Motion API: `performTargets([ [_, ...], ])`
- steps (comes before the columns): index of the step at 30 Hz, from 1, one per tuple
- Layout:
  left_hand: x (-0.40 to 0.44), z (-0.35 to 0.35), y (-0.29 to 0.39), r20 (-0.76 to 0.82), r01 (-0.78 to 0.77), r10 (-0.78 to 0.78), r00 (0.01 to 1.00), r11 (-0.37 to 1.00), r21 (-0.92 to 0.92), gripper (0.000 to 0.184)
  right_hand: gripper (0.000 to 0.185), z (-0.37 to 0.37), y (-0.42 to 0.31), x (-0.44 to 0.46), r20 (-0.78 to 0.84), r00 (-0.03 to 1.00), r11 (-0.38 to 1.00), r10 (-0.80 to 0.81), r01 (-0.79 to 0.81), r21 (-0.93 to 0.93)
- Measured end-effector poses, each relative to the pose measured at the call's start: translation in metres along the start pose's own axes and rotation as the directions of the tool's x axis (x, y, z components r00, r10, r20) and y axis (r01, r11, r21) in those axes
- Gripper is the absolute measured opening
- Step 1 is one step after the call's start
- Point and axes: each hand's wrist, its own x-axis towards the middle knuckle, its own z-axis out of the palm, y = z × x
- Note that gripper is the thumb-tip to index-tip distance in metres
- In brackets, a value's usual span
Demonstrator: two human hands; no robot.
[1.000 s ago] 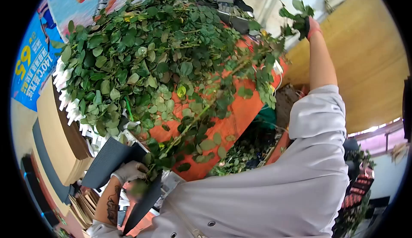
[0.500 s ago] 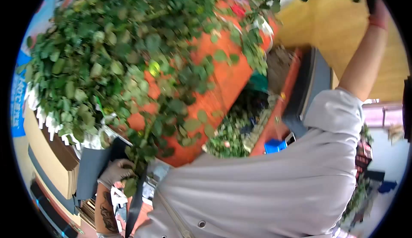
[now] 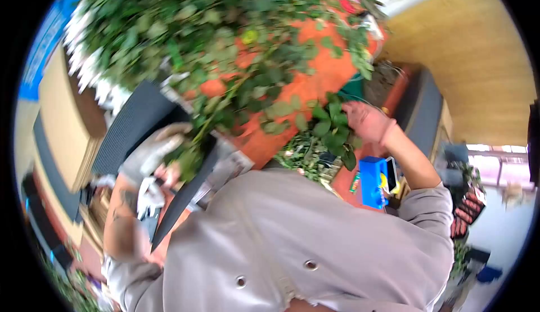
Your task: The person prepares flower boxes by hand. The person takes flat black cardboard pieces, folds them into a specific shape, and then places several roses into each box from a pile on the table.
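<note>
Orange tabletop (image 3: 323, 48) carries leafy pile (image 3: 185, 25); left hand (image 3: 149, 153) has fingers curled round stem (image 3: 229, 95), apparently steadying it; right hand (image 3: 368, 123) meets sprig (image 3: 336, 129) near clippings (image 3: 304, 157), finger closure unclear from blur.

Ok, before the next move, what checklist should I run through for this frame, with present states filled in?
1. Left hand on the leafy stem: ok.
2. Right hand gripping the leaf cluster: cannot tell; the two meet in view, but the grip is unclear.
3. Red tabletop bare of foliage: not ok, leaves lie across it.
4. Blue holder apart from the right hand: ok.
5. Left forearm sharp enough to review: not ok, blurred.
</note>
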Motion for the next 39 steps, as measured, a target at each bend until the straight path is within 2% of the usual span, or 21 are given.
performTargets([
  [1, -0.008, 0.001, 0.004, -0.040, 0.006, -0.004, 0.999, 0.999, 0.049, 0.047, 0.040, 0.005, -0.020, 0.012, -0.036, 0.992, 0.957, -0.120, 0.106, -0.269],
  [3, -0.020, 0.000, 0.002, -0.100, -0.018, 0.025, 0.995, 0.997, 0.077, 0.049, 0.056, -0.022, -0.020, 0.038, 0.364, 0.931, 0.984, 0.038, -0.098, 0.149],
  [4, -0.023, -0.003, -0.001, -0.120, -0.051, 0.058, 0.991, 0.997, 0.058, 0.052, 0.060, -0.047, -0.022, 0.054, -0.070, 0.994, 0.994, -0.087, 0.091, 0.057],
  [5, -0.024, 0.001, -0.006, -0.074, -0.045, 0.032, 0.997, 0.982, -0.185, 0.056, 0.056, -0.083, -0.036, 0.067, -0.242, 0.958, 0.981, -0.153, 0.176, 0.077],
  [6, -0.020, 0.007, -0.009, -0.195, -0.183, 0.141, 0.971, 0.958, -0.219, 0.060, 0.051, -0.128, -0.054, 0.083, -0.286, 0.957, 0.897, -0.051, 0.170, 0.408],
  [8, -0.022, -0.003, -0.015, -0.129, -0.246, 0.217, 0.968, 0.927, -0.283, 0.065, 0.045, -0.162, -0.077, 0.125, -0.609, 0.755, 0.737, -0.241, 0.551, 0.391],
  [11, -0.017, -0.016, -0.029, -0.084, -0.341, 0.336, 0.938, 0.855, -0.391, 0.074, 0.055, -0.177, -0.114, 0.205, -0.544, 0.723, 0.769, -0.427, 0.606, 0.202],
  [13, -0.019, -0.035, -0.036, 0.059, -0.252, 0.337, 0.940, 0.799, -0.546, 0.076, 0.058, -0.184, -0.133, 0.248, -0.231, 0.785, 0.796, -0.575, 0.602, 0.061],
  [15, -0.030, -0.026, -0.038, -0.062, -0.293, 0.339, 0.939, 0.691, -0.661, 0.071, 0.056, -0.167, -0.134, 0.268, -0.392, 0.731, 0.782, -0.558, 0.622, 0.045],
  [17, -0.044, -0.014, -0.048, -0.321, -0.433, 0.292, 0.901, 0.656, -0.618, 0.064, 0.047, -0.175, -0.126, 0.272, -0.441, 0.712, 0.819, -0.547, 0.563, -0.109],
  [18, -0.053, -0.023, -0.065, -0.473, -0.415, 0.287, 0.833, 0.890, -0.190, 0.057, 0.047, -0.188, -0.120, 0.268, -0.477, 0.698, 0.830, -0.534, 0.541, -0.137],
  [19, -0.052, -0.031, -0.090, -0.403, -0.439, 0.348, 0.846, 0.885, -0.157, 0.049, 0.047, -0.194, -0.118, 0.266, -0.516, 0.687, 0.844, -0.513, 0.513, -0.157],
  [20, -0.050, -0.026, -0.100, -0.475, -0.344, 0.447, 0.758, 0.893, 0.291, 0.043, 0.043, -0.192, -0.120, 0.270, -0.550, 0.638, 0.835, -0.539, 0.493, -0.246],
  [21, -0.048, -0.019, -0.109, -0.475, -0.137, 0.565, 0.675, 0.728, 0.671, 0.038, 0.043, -0.188, -0.129, 0.271, -0.537, 0.641, 0.828, -0.548, 0.506, -0.241],
  [22, -0.039, -0.016, -0.124, -0.418, -0.056, 0.670, 0.613, 0.565, 0.823, 0.032, 0.045, -0.185, -0.144, 0.269, -0.409, 0.710, 0.819, -0.574, 0.509, -0.265],
  [26, -0.042, -0.002, -0.115, -0.597, 0.228, 0.398, 0.696, 0.665, 0.711, 0.032, 0.039, -0.120, -0.173, 0.314, -0.283, 0.688, 0.681, -0.669, 0.415, -0.603],
  [27, -0.041, 0.000, -0.119, -0.604, 0.232, 0.392, 0.694, 0.672, 0.703, 0.032, 0.040, -0.166, -0.188, 0.293, -0.101, 0.813, 0.802, -0.573, 0.531, -0.273],
  [31, -0.046, 0.007, -0.131, -0.522, 0.192, 0.401, 0.753, 0.624, 0.757, 0.031, 0.043, -0.146, -0.199, 0.321, -0.058, 0.813, 0.799, -0.579, 0.551, -0.241],
  [33, -0.049, 0.006, -0.134, -0.448, 0.079, 0.575, 0.684, 0.553, 0.830, 0.031, 0.043, -0.131, -0.200, 0.334, -0.214, 0.768, 0.797, -0.603, 0.585, -0.149],
  [36, -0.057, 0.009, -0.117, -0.464, 0.197, 0.292, 0.836, 0.629, 0.752, 0.032, 0.045, -0.097, -0.199, 0.336, -0.280, 0.724, 0.771, -0.631, 0.625, -0.123],
  [39, -0.054, 0.008, -0.129, -0.430, 0.071, 0.416, 0.801, 0.648, 0.758, 0.028, 0.044, -0.100, -0.196, 0.338, -0.335, 0.718, 0.771, -0.610, 0.635, -0.042],
])
